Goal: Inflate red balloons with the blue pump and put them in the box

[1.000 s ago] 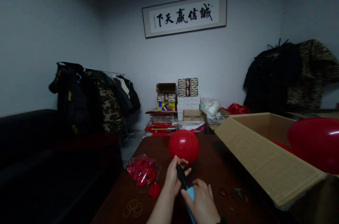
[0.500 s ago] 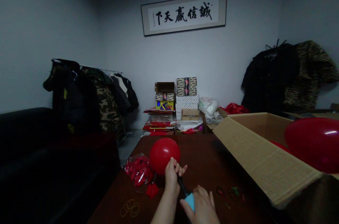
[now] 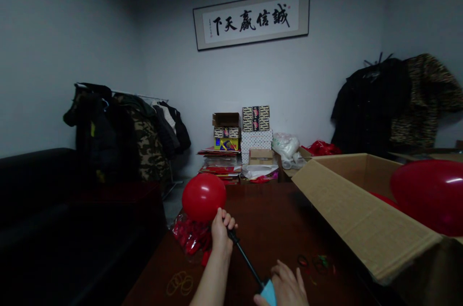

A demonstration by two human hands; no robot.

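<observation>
A partly inflated red balloon (image 3: 203,197) sits on the black nozzle end of a hand balloon pump. My left hand (image 3: 221,232) is closed around the balloon's neck where it meets that end. The balloon pump (image 3: 249,263) slants down to the right, a long stretch of its dark rod showing above a light-blue part. Around the blue part my right hand (image 3: 287,286) is wrapped, low in view, with its fingertips partly lifted. Behind the left forearm lies a clear bag of red balloons (image 3: 190,236) on the brown table (image 3: 275,219).
Yellow rubber bands (image 3: 180,284) lie at the table's front left; dark bands (image 3: 321,263) lie at the right. A big cardboard box (image 3: 365,209) with large red balloons (image 3: 430,195) borders the right side. Stacked boxes (image 3: 256,127) stand behind the table, a black sofa (image 3: 43,209) at left.
The balloon and my left hand have moved up and left. My right hand has shifted slightly down and right with the blue part, exposing more of the pump's rod.
</observation>
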